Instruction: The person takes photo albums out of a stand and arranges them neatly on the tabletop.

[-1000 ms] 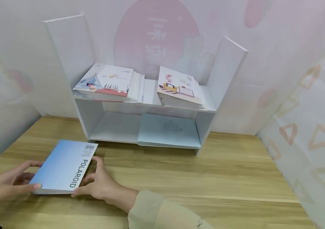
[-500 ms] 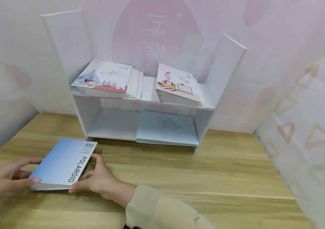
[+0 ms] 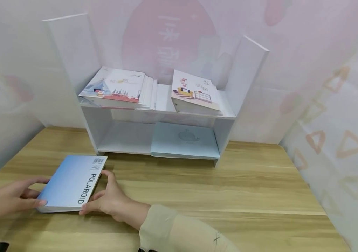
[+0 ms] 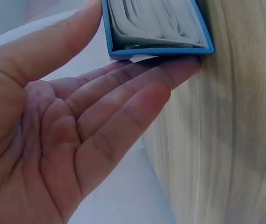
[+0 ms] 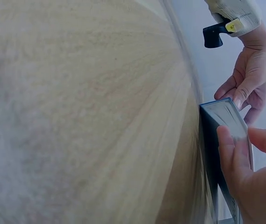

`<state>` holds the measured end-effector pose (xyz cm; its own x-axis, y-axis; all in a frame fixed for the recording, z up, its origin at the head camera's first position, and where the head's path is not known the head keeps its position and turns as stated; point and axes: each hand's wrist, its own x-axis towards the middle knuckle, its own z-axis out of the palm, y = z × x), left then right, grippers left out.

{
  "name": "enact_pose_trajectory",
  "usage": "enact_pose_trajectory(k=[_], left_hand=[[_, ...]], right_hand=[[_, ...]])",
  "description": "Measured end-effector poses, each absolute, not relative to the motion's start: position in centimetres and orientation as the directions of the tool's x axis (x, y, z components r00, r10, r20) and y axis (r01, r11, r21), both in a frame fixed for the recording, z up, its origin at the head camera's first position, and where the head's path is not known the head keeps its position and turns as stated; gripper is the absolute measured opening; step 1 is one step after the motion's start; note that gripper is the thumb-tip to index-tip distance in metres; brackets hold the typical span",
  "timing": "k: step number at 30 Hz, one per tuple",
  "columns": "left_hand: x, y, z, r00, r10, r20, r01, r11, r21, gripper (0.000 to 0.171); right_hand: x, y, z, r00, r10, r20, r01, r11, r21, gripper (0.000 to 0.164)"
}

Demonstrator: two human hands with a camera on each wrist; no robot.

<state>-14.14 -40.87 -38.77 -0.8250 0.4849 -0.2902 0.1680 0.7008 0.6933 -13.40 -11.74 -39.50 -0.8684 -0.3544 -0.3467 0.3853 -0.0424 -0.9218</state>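
The blue book (image 3: 71, 183) lies flat on the bench (image 3: 198, 196); my left hand (image 3: 7, 199) and right hand (image 3: 109, 201) pinch its opposite edges; it looks stiff, light, glossy, likely slippery; grip stays best along the edges.

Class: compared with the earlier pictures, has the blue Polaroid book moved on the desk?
No: the Polaroid book lies as far before the white shelf as earlier.

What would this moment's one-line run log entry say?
hands: left and right grip blue book | book: flat on table | shelf: behind
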Motion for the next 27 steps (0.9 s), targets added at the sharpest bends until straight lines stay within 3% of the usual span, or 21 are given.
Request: enact_pose_trajectory(k=[6, 13, 20, 27], left_hand=[[-14.1, -40.9, -38.9, -0.847, 0.454, -0.276, 0.181, 0.735, 0.653, 0.063], [-13.9, -40.1, -38.8, -0.891, 0.366, -0.267, 0.166, 0.812, 0.560, 0.068], [-14.3, -39.2, -38.4, -0.891, 0.349, -0.289, 0.140, 0.819, 0.557, 0.077], [-14.3, -38.6, -37.8, -0.888, 0.362, -0.284, 0.158, 0.821, 0.549, 0.073]], right_hand=[[-13.4, -11.6, -39.5, -0.861, -0.371, -0.349, 0.369, 0.019, -0.929, 0.103], [-14.1, -10.5, -40.2, -0.767, -0.513, -0.387, 0.476, -0.051, -0.878, 0.101], [-14.6, -9.4, -39.7, -0.728, -0.542, -0.419, 0.537, -0.071, -0.841, 0.093], [-15.1, -8.1, -39.3, -0.657, -0.620, -0.429, 0.542, 0.008, -0.840, 0.081]])
